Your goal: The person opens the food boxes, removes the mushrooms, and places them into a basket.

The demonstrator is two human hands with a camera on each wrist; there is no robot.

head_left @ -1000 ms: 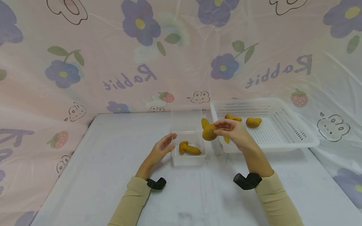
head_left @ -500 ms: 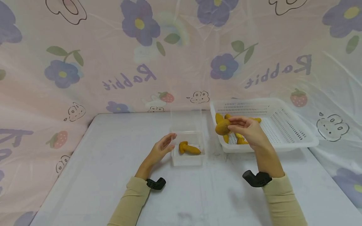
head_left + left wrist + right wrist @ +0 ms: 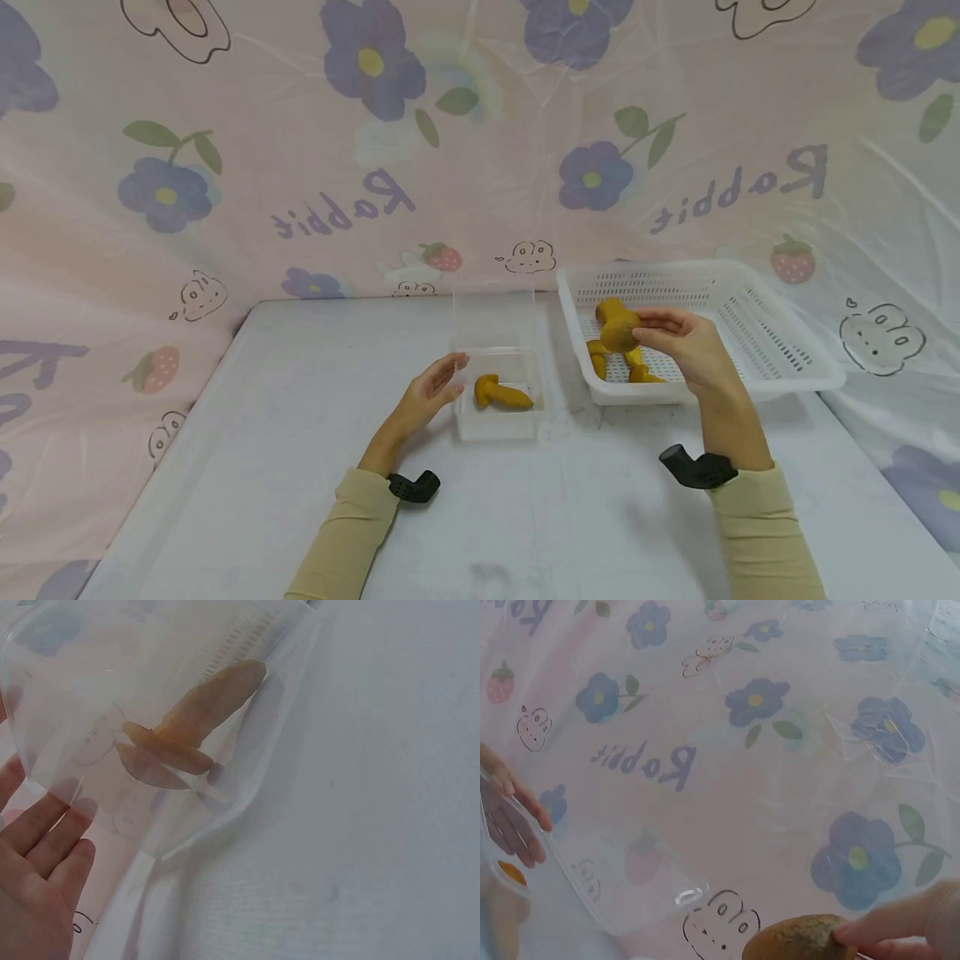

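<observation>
My right hand (image 3: 690, 346) pinches a yellow-brown mushroom (image 3: 617, 327) between thumb and fingers, over the left part of a white perforated basket (image 3: 787, 354). The mushroom's rounded, speckled cap (image 3: 791, 941) faces the camera in the right wrist view. My left hand (image 3: 422, 398) has its fingers loosely extended, fingertips right at the left wall of a clear plastic box (image 3: 498, 427). Inside that box lies one mushroom (image 3: 504, 393) on its side, also visible through the wall as a mushroom (image 3: 210, 709) in the left wrist view.
More mushrooms (image 3: 597, 360) lie in the basket's left part, some hidden behind the right hand. The clear box's lid (image 3: 493, 315) stands raised at its back. A flowered curtain (image 3: 480, 150) hangs behind the white table (image 3: 315, 392).
My right hand has moved right with the mushroom, from the gap beside the clear box to over the basket, and the mushroom has turned. The left hand has stayed in place.
</observation>
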